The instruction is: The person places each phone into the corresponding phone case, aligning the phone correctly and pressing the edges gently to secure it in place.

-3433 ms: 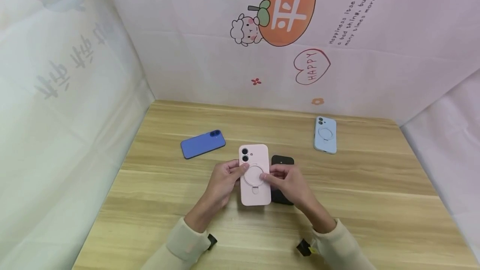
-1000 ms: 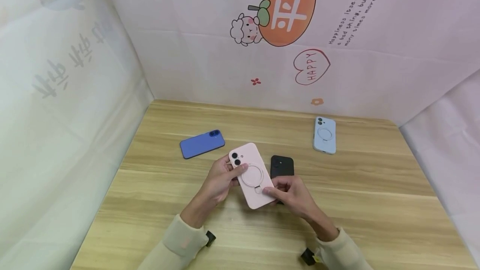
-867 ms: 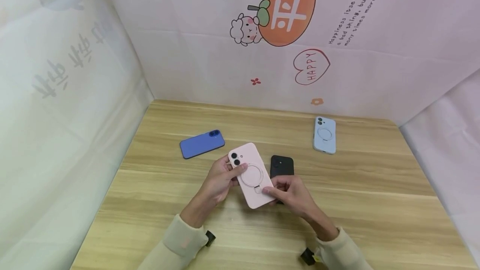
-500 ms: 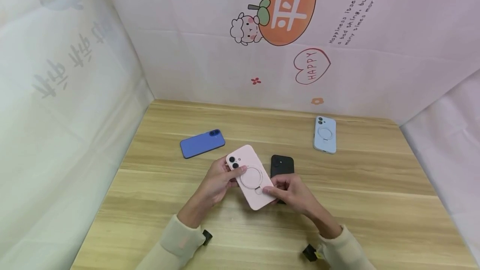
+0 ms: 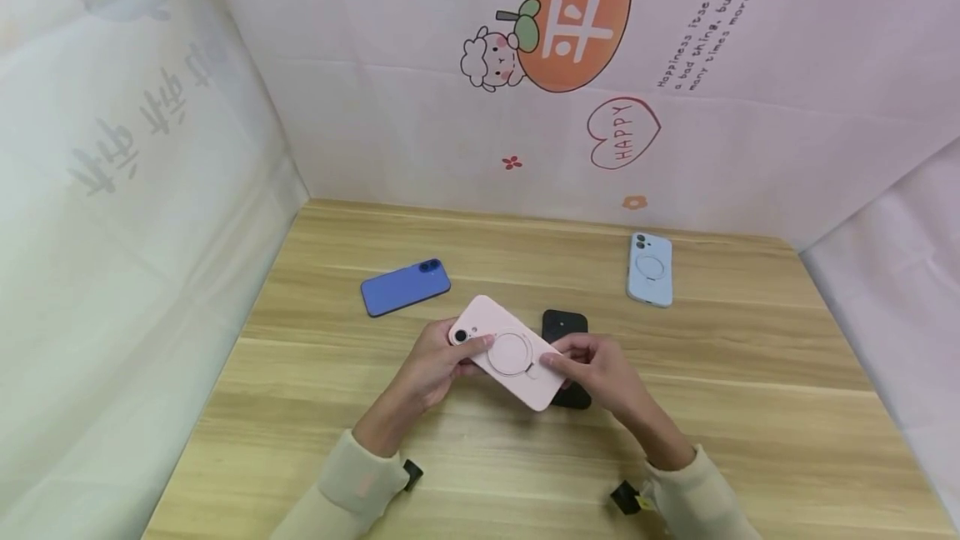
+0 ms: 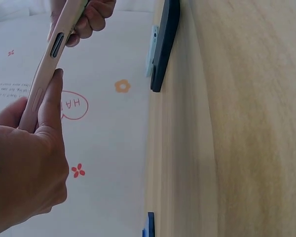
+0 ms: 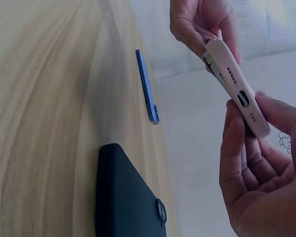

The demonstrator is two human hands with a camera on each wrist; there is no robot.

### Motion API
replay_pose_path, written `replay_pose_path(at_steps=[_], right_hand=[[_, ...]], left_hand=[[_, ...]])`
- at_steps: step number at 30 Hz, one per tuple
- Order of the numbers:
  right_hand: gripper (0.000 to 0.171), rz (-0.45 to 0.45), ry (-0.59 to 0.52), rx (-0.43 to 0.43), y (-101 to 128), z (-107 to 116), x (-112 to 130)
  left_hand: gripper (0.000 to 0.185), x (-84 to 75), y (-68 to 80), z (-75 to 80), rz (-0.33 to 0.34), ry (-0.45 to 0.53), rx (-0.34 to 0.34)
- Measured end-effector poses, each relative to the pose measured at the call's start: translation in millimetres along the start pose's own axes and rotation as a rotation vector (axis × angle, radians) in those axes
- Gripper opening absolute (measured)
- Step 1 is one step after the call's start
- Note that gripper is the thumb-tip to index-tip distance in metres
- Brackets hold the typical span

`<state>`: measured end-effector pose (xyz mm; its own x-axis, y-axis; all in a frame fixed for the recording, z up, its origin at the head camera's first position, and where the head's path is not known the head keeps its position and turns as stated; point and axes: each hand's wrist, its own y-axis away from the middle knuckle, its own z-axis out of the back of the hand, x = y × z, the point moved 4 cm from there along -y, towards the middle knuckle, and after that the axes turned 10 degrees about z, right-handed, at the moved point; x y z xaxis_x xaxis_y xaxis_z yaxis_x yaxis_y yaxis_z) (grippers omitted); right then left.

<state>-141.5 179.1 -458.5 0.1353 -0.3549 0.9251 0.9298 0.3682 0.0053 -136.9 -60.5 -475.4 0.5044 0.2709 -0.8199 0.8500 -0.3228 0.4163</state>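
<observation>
A pink phone case point(image 5: 510, 354) with a ring stand on its back is held above the table, tilted with its camera end to the upper left. My left hand point(image 5: 431, 369) grips the camera end, thumb on the back. My right hand point(image 5: 603, 373) pinches the lower end near the ring's tab. In the right wrist view the case point(image 7: 239, 91) shows its bottom edge with a port cutout, and a pale, shiny edge stands out from one corner beside the left hand point(image 7: 200, 24). The side facing the table is mostly hidden.
A black phone or case point(image 5: 562, 322) lies under the right hand, partly covered. A blue phone point(image 5: 405, 287) lies at the back left, and a light blue case with a ring point(image 5: 650, 269) at the back right. White printed cloth point(image 5: 420, 132) hangs behind the wooden table.
The pink case has gone from upright to slanted, its lower end swinging right and up. My right hand has moved up and right with it. The other phones have stayed put.
</observation>
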Motion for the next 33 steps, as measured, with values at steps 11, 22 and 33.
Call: replay_pose_path(at_steps=[11,22,33], right_hand=[[0.018,-0.051,-0.009,-0.166,-6,13,6],[0.025,-0.058,-0.082,-0.253,-10,15,14],[0.027,-0.139,-0.16,-0.215,-6,9,9]], left_hand=[[0.041,1.7,0.2,-1.8,0.018,-0.004,0.016],[0.04,4.8,1.4,-2.3,-0.007,0.022,0.018],[0.043,2.3,2.1,-2.8,-0.033,0.085,-0.019]])
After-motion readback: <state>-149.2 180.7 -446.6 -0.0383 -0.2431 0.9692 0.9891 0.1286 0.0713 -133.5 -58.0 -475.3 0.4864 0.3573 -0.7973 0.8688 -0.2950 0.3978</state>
